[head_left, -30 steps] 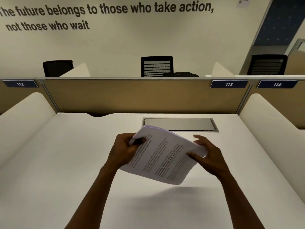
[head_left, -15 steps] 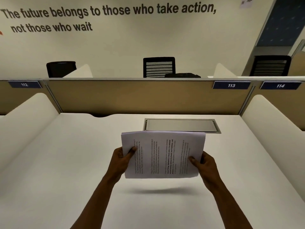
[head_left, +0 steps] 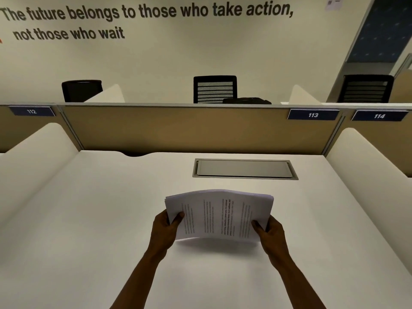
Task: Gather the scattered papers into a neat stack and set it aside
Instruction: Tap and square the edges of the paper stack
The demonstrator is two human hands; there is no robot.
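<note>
A stack of printed white papers (head_left: pixel 219 216) stands on its long lower edge at the middle of the white desk (head_left: pixel 89 219), leaning back and bowed slightly along the top. My left hand (head_left: pixel 166 228) grips its lower left corner, thumb on the front sheet. My right hand (head_left: pixel 269 234) grips the lower right corner the same way. The text on the sheets runs sideways. The sheets' edges look mostly lined up.
A grey metal cable hatch (head_left: pixel 244 168) is set flush in the desk behind the papers. White curved side dividers (head_left: pixel 40 157) and a tan back partition (head_left: pixel 178 128) enclose the desk. Black chairs stand beyond the partition.
The stack turned from a tilted hold to level, then came down until its lower edge met the desk. Both hands slid to the lower corners.
</note>
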